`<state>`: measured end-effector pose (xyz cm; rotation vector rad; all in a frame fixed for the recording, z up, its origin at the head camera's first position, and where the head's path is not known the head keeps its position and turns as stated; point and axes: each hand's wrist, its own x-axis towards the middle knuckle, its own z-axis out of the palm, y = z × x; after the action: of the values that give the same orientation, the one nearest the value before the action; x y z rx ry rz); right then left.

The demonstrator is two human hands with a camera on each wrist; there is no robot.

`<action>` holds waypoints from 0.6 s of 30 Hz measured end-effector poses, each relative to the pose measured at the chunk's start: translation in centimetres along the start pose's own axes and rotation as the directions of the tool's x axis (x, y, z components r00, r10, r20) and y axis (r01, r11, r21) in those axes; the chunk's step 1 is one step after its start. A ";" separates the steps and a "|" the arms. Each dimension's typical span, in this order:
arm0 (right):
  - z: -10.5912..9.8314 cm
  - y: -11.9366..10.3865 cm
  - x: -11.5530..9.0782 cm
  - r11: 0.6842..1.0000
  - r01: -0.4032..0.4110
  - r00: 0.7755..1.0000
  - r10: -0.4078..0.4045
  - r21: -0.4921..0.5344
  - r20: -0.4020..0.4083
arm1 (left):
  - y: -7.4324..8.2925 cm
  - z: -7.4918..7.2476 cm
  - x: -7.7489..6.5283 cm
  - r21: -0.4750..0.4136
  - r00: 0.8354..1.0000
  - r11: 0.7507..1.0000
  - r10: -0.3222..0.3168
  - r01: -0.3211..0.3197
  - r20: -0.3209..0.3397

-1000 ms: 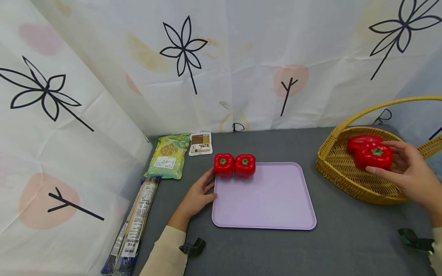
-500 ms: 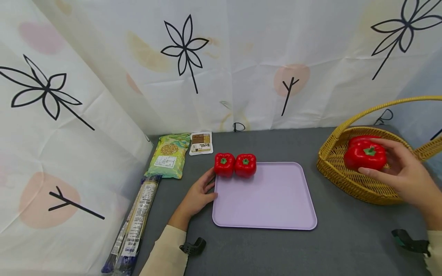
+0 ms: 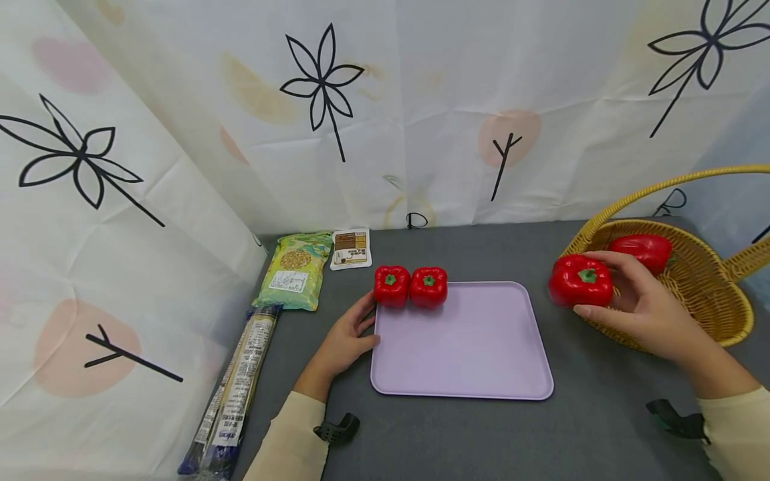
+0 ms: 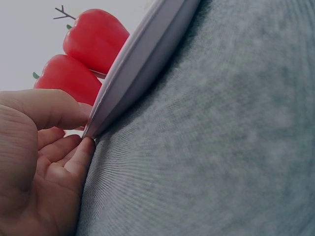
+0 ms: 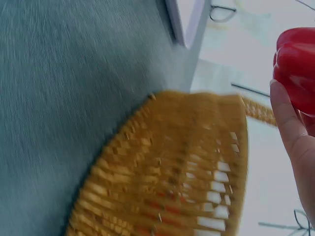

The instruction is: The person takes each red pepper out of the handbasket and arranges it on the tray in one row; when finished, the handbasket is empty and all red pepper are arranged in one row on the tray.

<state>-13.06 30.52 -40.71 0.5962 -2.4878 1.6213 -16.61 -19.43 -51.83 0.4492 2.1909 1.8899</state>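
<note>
Right hand (image 3: 650, 310) grips blocky red pepper (image 3: 579, 283)
Loose left hand (image 3: 344, 342) touches lilac rectangular tray's (image 3: 463, 351) left edge; steady bracing seems best.

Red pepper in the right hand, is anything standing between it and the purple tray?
Nothing visible does: the head view shows only gray tabletop between the held pepper and the tray. Two other peppers occupy the tray's far left corner.
</note>
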 end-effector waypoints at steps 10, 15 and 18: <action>3.5 0.8 1.5 1.000 -0.010 0.995 0.010 -0.004 0.101 | 0.0 0.0 0.2 0.005 1.000 1.000 0.001 -0.001 -0.001; 5.0 0.9 2.5 1.000 -0.010 0.990 0.010 0.005 0.141 | 0.0 0.1 0.1 0.002 1.000 1.000 0.000 0.000 0.001; 5.8 1.1 3.0 1.000 -0.022 0.987 0.019 0.019 0.159 | 0.1 0.1 0.1 0.001 1.000 1.000 0.002 -0.002 0.002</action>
<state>-15.55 24.89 -43.22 0.7327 -2.5985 1.6711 -16.69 -19.31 -51.77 0.4535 2.1909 1.8880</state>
